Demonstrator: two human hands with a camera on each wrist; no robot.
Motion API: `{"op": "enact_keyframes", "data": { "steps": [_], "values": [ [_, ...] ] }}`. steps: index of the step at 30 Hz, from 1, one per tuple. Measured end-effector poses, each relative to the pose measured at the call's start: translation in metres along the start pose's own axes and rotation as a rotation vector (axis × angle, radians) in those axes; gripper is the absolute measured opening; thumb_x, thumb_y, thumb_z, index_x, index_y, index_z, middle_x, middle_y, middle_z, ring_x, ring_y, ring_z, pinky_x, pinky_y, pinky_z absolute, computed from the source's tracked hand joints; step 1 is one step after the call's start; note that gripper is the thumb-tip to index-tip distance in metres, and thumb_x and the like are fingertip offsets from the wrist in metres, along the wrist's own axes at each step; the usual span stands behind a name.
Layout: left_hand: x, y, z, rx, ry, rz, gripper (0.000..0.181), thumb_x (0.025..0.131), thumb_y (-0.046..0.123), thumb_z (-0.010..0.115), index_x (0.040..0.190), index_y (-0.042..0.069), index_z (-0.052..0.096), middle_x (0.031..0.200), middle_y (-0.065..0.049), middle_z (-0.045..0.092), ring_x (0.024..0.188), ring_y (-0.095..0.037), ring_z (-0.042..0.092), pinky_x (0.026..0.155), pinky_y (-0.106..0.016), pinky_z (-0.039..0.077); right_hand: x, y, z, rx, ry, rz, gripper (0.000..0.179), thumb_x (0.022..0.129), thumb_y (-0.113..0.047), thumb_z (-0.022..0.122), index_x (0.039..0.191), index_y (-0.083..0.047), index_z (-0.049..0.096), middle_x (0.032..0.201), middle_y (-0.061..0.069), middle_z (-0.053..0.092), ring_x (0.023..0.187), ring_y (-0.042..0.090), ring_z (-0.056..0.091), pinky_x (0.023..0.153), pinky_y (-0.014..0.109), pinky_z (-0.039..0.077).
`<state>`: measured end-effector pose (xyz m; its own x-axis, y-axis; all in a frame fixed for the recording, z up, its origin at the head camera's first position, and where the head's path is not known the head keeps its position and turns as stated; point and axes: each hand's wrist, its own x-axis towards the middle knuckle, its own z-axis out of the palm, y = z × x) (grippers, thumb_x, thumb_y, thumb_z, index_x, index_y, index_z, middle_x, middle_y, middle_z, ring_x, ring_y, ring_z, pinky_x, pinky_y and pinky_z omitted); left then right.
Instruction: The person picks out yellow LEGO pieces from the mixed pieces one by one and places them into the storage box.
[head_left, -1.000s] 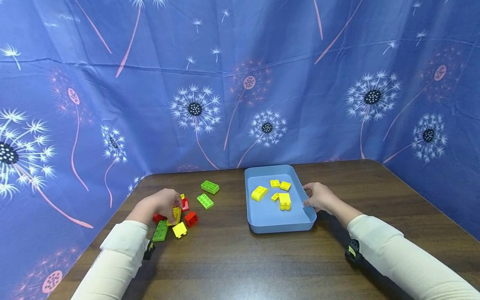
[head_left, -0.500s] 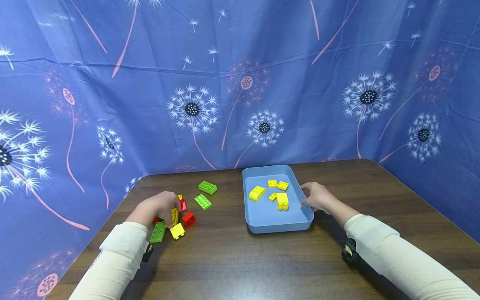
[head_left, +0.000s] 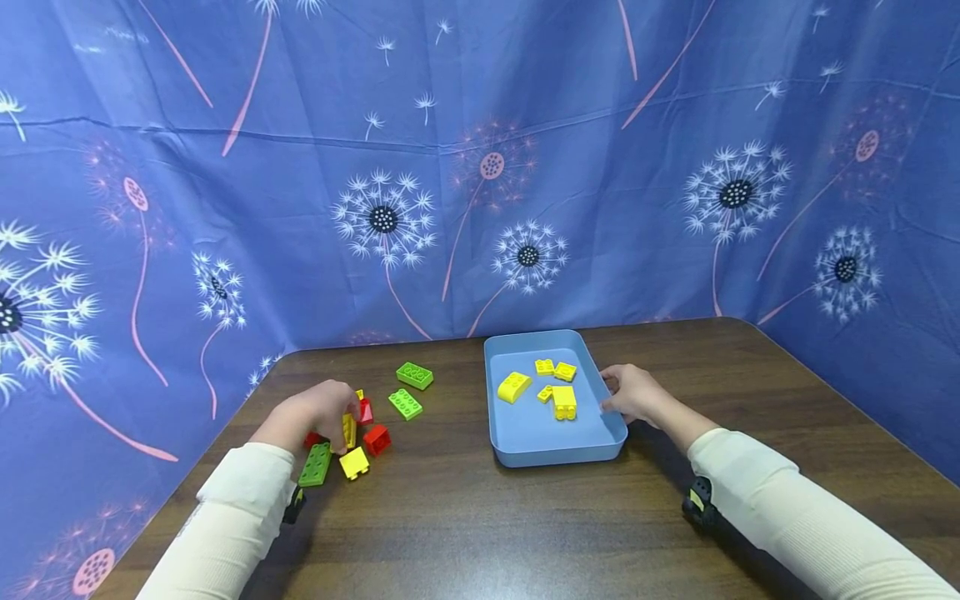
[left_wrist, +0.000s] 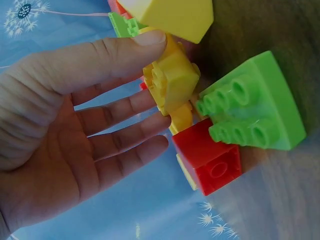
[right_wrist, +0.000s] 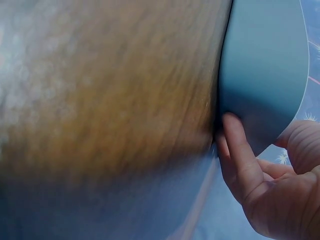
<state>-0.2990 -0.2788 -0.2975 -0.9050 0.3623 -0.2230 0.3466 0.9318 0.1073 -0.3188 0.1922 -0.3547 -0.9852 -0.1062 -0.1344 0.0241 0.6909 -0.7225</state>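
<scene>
between thumb and fingers, left hand (head_left: 317, 412) grips yellow brick (left_wrist: 179, 80)

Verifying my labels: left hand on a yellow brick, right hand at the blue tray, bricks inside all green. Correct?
No: toy bricks in the blue tray are all yellow, per the head view. Rest stands: left hand on a yellow brick, right hand at the tray.

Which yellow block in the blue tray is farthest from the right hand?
The leftmost yellow block in the tray; the other four sit nearer the right hand.
</scene>
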Motion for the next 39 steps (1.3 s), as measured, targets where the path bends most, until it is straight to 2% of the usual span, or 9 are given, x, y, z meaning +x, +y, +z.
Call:
{"op": "enact_keyframes", "data": {
  "steps": [7,16,21,26,33,39],
  "values": [
    [0.0,0.002,-0.009,0.046,0.046,0.055,0.042,0.057,0.007,0.092,0.094,0.006,0.071,0.09,-0.004,0.064,0.079,-0.019,0.058,0.073,-0.038,0.054,-0.002,-0.001,-0.001,-0.001,0.001,-0.002,0.062,0.082,0.008,0.07,0.137,0.013,0.041,0.123,0.033,0.053,0.098,0.039,0.064,0.061,0.039,0.058],
    [0.007,0.017,-0.026,0.086,0.103,0.134,0.044,0.056,0.009,0.093,0.095,0.006,0.072,0.091,-0.003,0.066,0.083,-0.019,0.06,0.076,-0.037,0.054,-0.002,-0.003,-0.002,-0.018,0.005,-0.013,0.062,0.081,0.007,0.07,0.136,0.014,0.042,0.12,0.032,0.055,0.099,0.039,0.063,0.061,0.038,0.058],
    [0.012,0.03,-0.042,0.082,0.116,0.166,0.044,0.059,0.011,0.093,0.098,0.005,0.073,0.094,-0.004,0.068,0.086,-0.022,0.062,0.078,-0.038,0.055,-0.001,-0.002,-0.002,-0.01,0.003,-0.01,0.061,0.082,0.007,0.07,0.136,0.013,0.042,0.119,0.032,0.055,0.099,0.038,0.063,0.062,0.038,0.058],
    [0.019,0.043,-0.053,0.052,0.111,0.174,0.044,0.06,0.007,0.092,0.1,0.006,0.073,0.097,-0.004,0.068,0.088,-0.022,0.061,0.077,-0.036,0.055,-0.001,-0.001,-0.001,-0.01,0.002,-0.002,0.062,0.082,0.006,0.07,0.137,0.013,0.042,0.118,0.031,0.056,0.097,0.036,0.064,0.062,0.038,0.058],
    [0.025,0.065,-0.063,0.038,0.1,0.157,0.046,0.062,0.003,0.089,0.104,0.005,0.071,0.098,-0.004,0.065,0.087,-0.02,0.059,0.071,-0.032,0.055,-0.002,-0.001,-0.001,-0.007,-0.001,-0.002,0.061,0.082,0.007,0.07,0.136,0.014,0.042,0.117,0.031,0.056,0.096,0.037,0.064,0.061,0.038,0.058],
    [0.038,0.081,-0.065,0.066,0.113,0.208,0.045,0.063,0.006,0.09,0.105,0.009,0.073,0.1,-0.002,0.066,0.091,-0.019,0.059,0.081,-0.034,0.053,-0.003,-0.003,-0.001,-0.007,0.0,-0.006,0.061,0.081,0.008,0.07,0.135,0.014,0.042,0.114,0.031,0.057,0.093,0.036,0.065,0.06,0.039,0.058]
  ]
}}
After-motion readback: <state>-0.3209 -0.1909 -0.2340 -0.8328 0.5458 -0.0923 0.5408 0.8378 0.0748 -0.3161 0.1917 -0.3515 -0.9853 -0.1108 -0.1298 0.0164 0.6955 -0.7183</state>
